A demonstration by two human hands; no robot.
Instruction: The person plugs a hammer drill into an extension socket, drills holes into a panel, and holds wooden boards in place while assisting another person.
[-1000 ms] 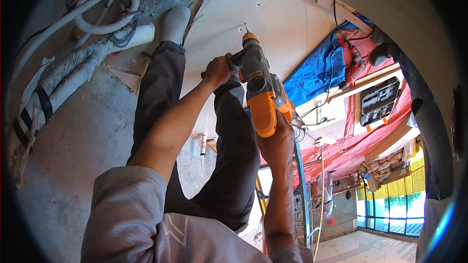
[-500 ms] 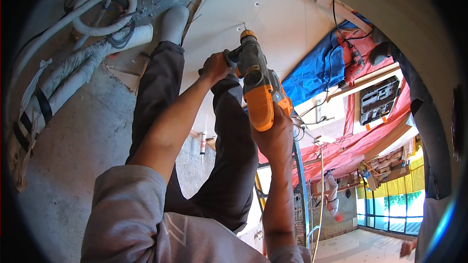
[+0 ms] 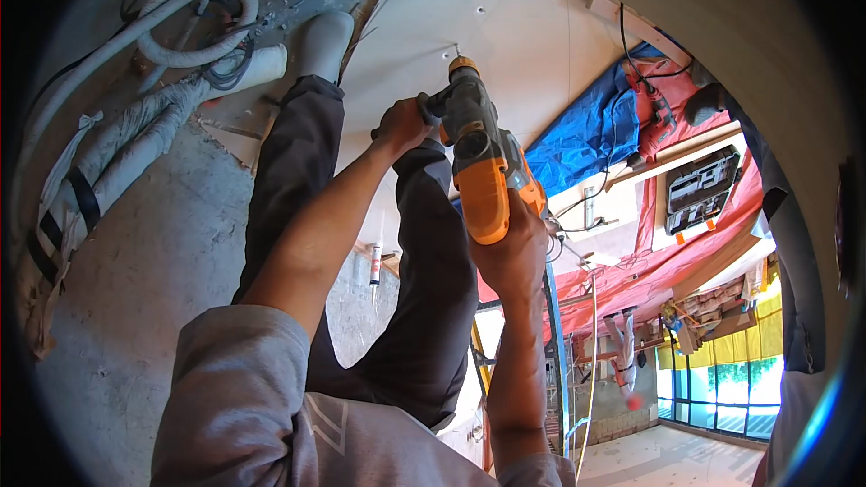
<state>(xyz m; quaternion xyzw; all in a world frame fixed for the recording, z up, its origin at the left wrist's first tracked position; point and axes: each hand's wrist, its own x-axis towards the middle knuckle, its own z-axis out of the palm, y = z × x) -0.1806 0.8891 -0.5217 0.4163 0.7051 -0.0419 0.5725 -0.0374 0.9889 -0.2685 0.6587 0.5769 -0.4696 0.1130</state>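
Note:
An orange and grey rotary hammer drill (image 3: 482, 191) is held between my two hands, its nose pointing away from me. My left hand (image 3: 403, 124) is closed around the side handle near the front. Around the rear grip, my right hand (image 3: 511, 254) is wrapped, its fingers partly hidden by the drill body. A thin drill bit (image 3: 457, 50) sticks out of the chuck and meets the pale board (image 3: 532, 54); how deep it sits, I cannot tell. Close by the bit, a small hole (image 3: 481, 10) marks the board.
Wrapped pipes (image 3: 144, 135) and a coiled hose lie at left, by my shoe (image 3: 325, 45). At right are a blue tarp (image 3: 577, 144), red sheeting (image 3: 586, 289), an opened tool case (image 3: 702, 189) and another corded tool (image 3: 663, 113). A ladder rail (image 3: 557, 352) stands beside my right arm. Another person's leg (image 3: 798, 261) shows at far right.
The view has shifted very slightly. A hand at the lower right edge has gone out of sight. My grip on the drill looks the same.

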